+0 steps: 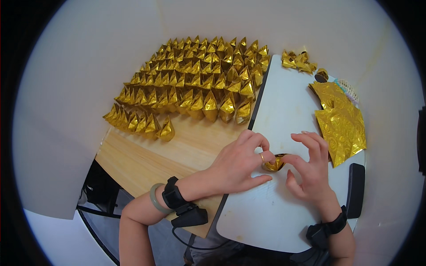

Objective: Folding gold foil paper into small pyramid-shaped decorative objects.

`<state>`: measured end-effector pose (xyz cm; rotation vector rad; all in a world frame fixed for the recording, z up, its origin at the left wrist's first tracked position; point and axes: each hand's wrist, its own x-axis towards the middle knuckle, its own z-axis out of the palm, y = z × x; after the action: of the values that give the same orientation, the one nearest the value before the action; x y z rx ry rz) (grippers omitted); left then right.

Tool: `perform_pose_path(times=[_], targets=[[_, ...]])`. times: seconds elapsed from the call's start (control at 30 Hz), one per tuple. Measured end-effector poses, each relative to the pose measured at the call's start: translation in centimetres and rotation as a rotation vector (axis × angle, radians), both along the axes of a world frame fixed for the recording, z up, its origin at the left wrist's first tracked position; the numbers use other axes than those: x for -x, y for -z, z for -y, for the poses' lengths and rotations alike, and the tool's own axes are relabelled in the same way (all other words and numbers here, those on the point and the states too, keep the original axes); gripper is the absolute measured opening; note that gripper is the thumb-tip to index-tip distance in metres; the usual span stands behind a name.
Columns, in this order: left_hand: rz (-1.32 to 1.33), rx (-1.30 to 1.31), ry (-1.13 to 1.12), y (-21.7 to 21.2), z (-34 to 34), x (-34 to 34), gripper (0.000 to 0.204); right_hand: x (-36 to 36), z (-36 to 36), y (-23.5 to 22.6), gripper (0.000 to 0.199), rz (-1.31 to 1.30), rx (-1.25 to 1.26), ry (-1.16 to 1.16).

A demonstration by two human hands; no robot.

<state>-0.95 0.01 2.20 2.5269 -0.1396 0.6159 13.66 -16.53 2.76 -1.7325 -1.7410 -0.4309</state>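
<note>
A small gold foil paper ingot sits on the white board between my hands, partly covered by fingers. My left hand has its fingers curled against the ingot's left side, its thumb stretched out below. From the right, my right hand touches the ingot's edge with a bent index finger; its thumb is apart and its other fingers are raised and spread. Finished-looking gold paper ingots stand in several rows on the wooden table, pointed ends up. A stack of gold foil sheets lies right of my right hand.
The white board overlaps the wooden table. Loose folded gold pieces and a pale mesh item lie at its far right. A black bar is at the right edge. White walls enclose the workspace.
</note>
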Motion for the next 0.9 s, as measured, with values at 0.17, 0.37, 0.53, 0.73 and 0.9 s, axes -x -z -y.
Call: perform_pose_path(times=[0.17,0.37,0.53,0.73,0.9], targets=[[-0.022,-0.039,-0.027,0.5,-0.1,-0.2,0.026,-0.1,-0.1,0.0,0.026,0.03,0.132,0.033],[0.074,-0.002,-0.014,1.3,-0.4,-0.4,0.022,0.3,-0.1,-0.3,0.028,-0.011,0.167,0.028],[0.103,-0.023,-0.032,1.5,-0.2,-0.4,0.018,0.7,-0.2,0.1,0.03,0.012,0.164,0.059],[0.066,-0.026,-0.061,0.4,-0.4,0.6,0.014,0.3,0.7,1.4,0.037,-0.157,-0.012,0.052],[0.119,-0.102,-0.21,-3.1,-0.7,4.4,0.012,-0.1,0.9,1.6,0.036,-0.238,-0.061,0.064]])
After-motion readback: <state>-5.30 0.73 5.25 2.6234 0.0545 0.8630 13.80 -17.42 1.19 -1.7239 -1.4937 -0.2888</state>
